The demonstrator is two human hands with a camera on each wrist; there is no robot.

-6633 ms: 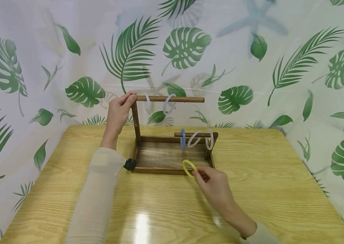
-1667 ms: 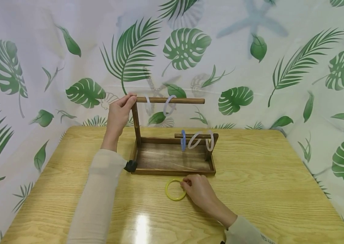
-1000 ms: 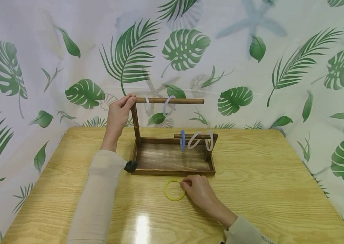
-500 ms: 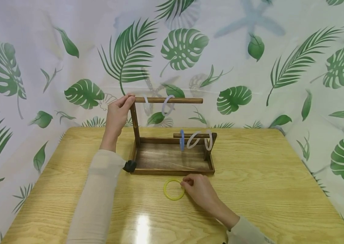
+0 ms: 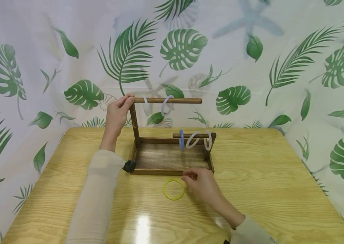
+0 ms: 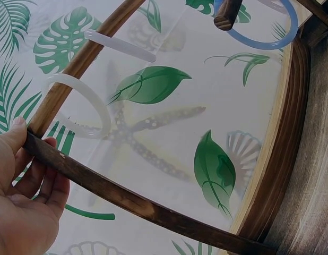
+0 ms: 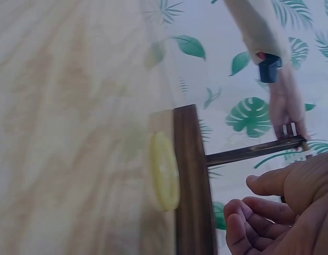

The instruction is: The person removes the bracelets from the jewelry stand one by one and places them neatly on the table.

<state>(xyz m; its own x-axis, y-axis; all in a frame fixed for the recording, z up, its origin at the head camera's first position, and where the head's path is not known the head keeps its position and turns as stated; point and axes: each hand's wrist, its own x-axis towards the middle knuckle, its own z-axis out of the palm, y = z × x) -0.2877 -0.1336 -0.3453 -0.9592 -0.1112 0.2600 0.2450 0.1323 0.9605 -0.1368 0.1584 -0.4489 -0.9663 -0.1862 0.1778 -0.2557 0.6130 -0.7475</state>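
Observation:
The left hand (image 5: 116, 117) grips the top left corner of a dark wooden rack (image 5: 172, 172); in the left wrist view, thumb and fingers (image 6: 34, 186) lie around the joint of post and upper bar. Two pale rings, one whitish (image 5: 146, 105) and one lilac (image 5: 163, 110), hang on that bar. The lower bar carries a blue ring (image 5: 181, 144) and two pinkish-white rings (image 5: 188, 145). A yellow ring (image 5: 164, 193) lies flat on the table in front of the rack. Just right of and above it is the right hand (image 5: 203, 186), apart from it, fingers loosely bent and holding nothing.
The wooden table (image 5: 266, 189) extends around the rack. Behind it hangs a white cloth (image 5: 233, 74) printed with green leaves. A black band (image 5: 129, 166) is at the left sleeve, beside the rack's front left corner.
The right hand has let go of the yellow ring and lifted slightly up and to the right. Earlier it held that ring raised, then lowered it to the table. The left hand keeps its grip.

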